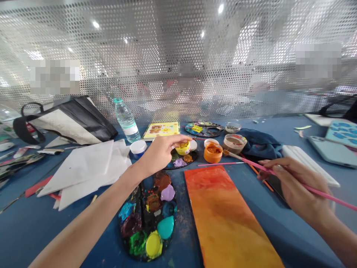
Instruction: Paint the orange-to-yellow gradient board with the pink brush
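My left hand reaches over the black palette and closes on a small yellow paint jar full of yellow paint. Its index finger lies across the jar's top; the far fingers are hidden. In my right hand is a long pink paintbrush, held between thumb and fingers. The brush's bristles are beside the cup of brown water and the open orange paint jar. Between my arms lies a canvas painted from red at the far end to orange-yellow nearer me.
White sheets, a black and white bag and a water bottle stand or lie left. A dark blue cloth and a phone are right. Behind the table rises a perforated metal screen.
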A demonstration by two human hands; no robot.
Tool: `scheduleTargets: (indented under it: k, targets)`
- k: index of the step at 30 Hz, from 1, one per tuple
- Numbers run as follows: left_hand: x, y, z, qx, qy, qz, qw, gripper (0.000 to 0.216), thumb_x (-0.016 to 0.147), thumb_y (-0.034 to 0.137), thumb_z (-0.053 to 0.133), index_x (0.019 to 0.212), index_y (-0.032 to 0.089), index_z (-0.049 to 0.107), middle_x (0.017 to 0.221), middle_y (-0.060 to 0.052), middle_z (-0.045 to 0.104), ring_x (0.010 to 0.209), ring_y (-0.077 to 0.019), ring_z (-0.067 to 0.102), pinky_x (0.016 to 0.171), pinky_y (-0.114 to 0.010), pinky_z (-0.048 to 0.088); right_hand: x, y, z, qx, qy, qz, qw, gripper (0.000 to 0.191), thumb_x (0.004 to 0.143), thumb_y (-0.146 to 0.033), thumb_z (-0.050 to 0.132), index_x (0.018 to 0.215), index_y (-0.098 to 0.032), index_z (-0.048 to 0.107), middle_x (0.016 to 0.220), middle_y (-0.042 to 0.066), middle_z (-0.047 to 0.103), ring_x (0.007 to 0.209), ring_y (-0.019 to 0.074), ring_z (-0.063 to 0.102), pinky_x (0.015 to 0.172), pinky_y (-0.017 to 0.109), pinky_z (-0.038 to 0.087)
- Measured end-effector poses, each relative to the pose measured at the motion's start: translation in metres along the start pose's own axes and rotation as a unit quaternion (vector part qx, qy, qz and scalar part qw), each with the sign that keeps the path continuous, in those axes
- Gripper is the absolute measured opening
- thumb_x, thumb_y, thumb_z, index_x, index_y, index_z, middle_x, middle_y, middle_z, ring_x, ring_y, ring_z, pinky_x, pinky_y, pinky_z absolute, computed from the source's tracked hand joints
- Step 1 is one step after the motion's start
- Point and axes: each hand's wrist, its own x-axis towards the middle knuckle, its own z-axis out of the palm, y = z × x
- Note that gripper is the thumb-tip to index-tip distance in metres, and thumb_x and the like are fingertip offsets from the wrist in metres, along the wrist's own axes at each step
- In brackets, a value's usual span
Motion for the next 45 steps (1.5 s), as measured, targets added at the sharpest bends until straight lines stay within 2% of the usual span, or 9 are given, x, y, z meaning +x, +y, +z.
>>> scheduleTargets:
  k: [3,6,9,17,24,28,33,41,45]
  targets:
    - [0.001,0.001,0.002,0.018,0.014,-0.006,1.0,0.058,0.073,-0.001,0.05,0.124,0.024,0.06,0.126,0.0,0.065,0.114,-0.0171,0.062,0.101,-0.03,0.048,-0.001,0.001,-0.001,-0.003,-0.005,0.003,1.0,0.021,0.087,-0.042,0.059,0.084,-0.024,0.068,0.072,0.003,0.071,0.06,0.0168,0.065,0.053,0.024,0.049]
    - [0.0,0.002,0.004,-0.002,0.026,-0.046,0.999,0.05,0.072,0.003,0.06,0.118,0.023,0.063,0.111,-0.001,0.072,0.093,-0.0153,0.07,0.081,-0.024,0.057,-0.002,0.003,-0.001,0.01,-0.012,0.002,1.0,0.02,0.087,-0.041,0.059,0.085,-0.023,0.068,0.073,0.003,0.071,0.061,0.0159,0.065,0.055,0.023,0.05]
    - [-0.001,0.005,0.006,-0.056,0.028,-0.065,0.996,0.043,0.073,0.0,0.055,0.109,0.02,0.067,0.1,0.0,0.075,0.09,-0.0138,0.071,0.074,-0.018,0.057,-0.003,0.005,0.0,0.036,-0.016,0.003,0.999,0.017,0.087,-0.039,0.061,0.086,-0.024,0.068,0.074,0.002,0.071,0.064,0.0156,0.066,0.06,0.023,0.053]
    - [-0.002,0.008,0.005,0.01,0.023,-0.02,0.999,0.039,0.079,0.001,0.044,0.096,0.02,0.073,0.102,-0.001,0.075,0.096,-0.0169,0.07,0.085,-0.026,0.056,-0.003,0.006,0.0,0.044,-0.017,0.009,0.999,0.015,0.088,-0.037,0.061,0.087,-0.024,0.069,0.076,0.002,0.072,0.066,0.0158,0.067,0.061,0.023,0.055]
    - [-0.002,0.004,0.005,0.057,-0.042,0.045,0.996,0.065,0.071,-0.006,0.044,0.126,0.025,0.059,0.141,-0.001,0.053,0.131,-0.0176,0.048,0.113,-0.038,0.037,-0.003,0.006,0.0,0.027,-0.016,0.004,0.999,0.015,0.087,-0.038,0.061,0.086,-0.024,0.068,0.072,0.001,0.071,0.065,0.0151,0.067,0.061,0.022,0.055]
    - [-0.003,0.006,0.008,0.031,-0.043,0.022,0.998,0.063,0.072,-0.002,0.055,0.128,0.027,0.057,0.137,0.0,0.057,0.127,-0.019,0.053,0.105,-0.034,0.047,-0.003,0.006,0.001,0.018,-0.012,0.004,1.0,0.015,0.087,-0.038,0.061,0.086,-0.025,0.068,0.074,0.002,0.072,0.066,0.0158,0.068,0.061,0.022,0.055]
    - [-0.004,0.007,0.005,0.04,-0.043,0.019,0.998,0.049,0.072,-0.004,0.051,0.11,0.022,0.069,0.13,-0.003,0.062,0.122,-0.0205,0.057,0.104,-0.035,0.047,-0.001,-0.007,0.003,-0.027,-0.011,-0.022,0.999,0.017,0.087,-0.037,0.057,0.082,-0.024,0.067,0.069,0.002,0.072,0.059,0.0159,0.068,0.055,0.022,0.055]
    - [-0.004,0.003,0.002,-0.008,-0.07,0.082,0.994,0.072,0.062,-0.01,0.037,0.122,0.022,0.061,0.135,-0.004,0.059,0.127,-0.0181,0.053,0.11,-0.039,0.04,-0.002,-0.012,0.005,-0.069,0.004,-0.037,0.997,0.014,0.085,-0.033,0.057,0.078,-0.025,0.066,0.07,0.003,0.073,0.059,0.0161,0.068,0.053,0.022,0.054]
    - [-0.003,0.0,0.003,-0.138,-0.079,0.045,0.986,0.078,0.06,-0.01,0.036,0.128,0.025,0.055,0.139,-0.003,0.055,0.13,-0.0192,0.05,0.102,-0.037,0.049,-0.005,0.001,0.003,-0.031,-0.002,0.001,1.0,0.013,0.086,-0.035,0.059,0.083,-0.026,0.068,0.078,0.003,0.072,0.065,0.0166,0.069,0.059,0.024,0.055]
